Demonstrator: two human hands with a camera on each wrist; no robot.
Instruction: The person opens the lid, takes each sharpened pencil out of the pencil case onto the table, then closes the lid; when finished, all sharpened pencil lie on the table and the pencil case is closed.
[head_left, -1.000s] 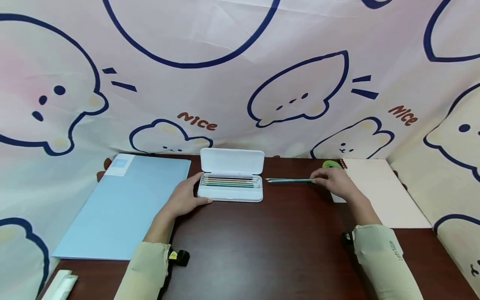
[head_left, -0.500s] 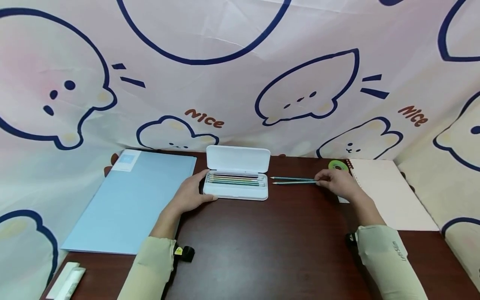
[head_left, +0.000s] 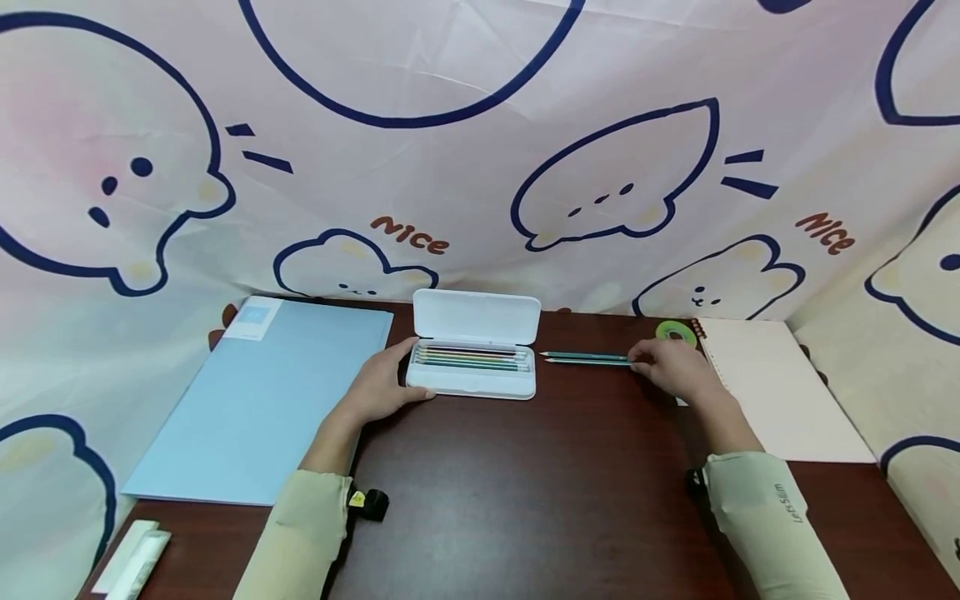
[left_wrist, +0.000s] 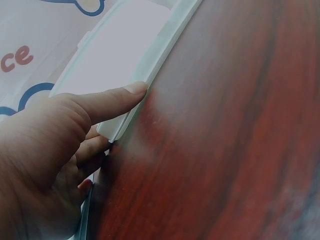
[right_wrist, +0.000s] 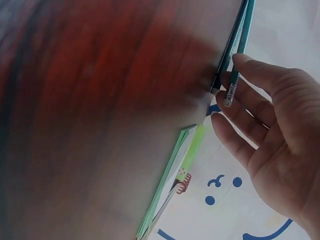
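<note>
An open white pencil case [head_left: 471,383] stands at the back middle of the table, its lid raised and several coloured pencils [head_left: 472,358] lying inside. My left hand [head_left: 378,385] grips the case's left end, thumb along the front edge and fingers round the side; the left wrist view shows that thumb [left_wrist: 115,102] at the rim. To the right of the case, my right hand [head_left: 671,367] pinches two teal pencils [head_left: 585,359] near their ends, tips pointing left at the case. In the right wrist view, the metal end of one pencil [right_wrist: 232,90] shows between thumb and fingers.
A large light blue folder [head_left: 270,400] lies at the left. White packets [head_left: 135,554] sit at the front left corner. On the right are a spiral sketchbook [head_left: 787,392] and a green tape roll [head_left: 675,332]. A printed cloth [head_left: 465,183] hangs behind the table.
The view has shifted slightly. The two pencils fanned apart half a second ago and now lie closer together in my right hand. My left hand has kept its grip on the case.
</note>
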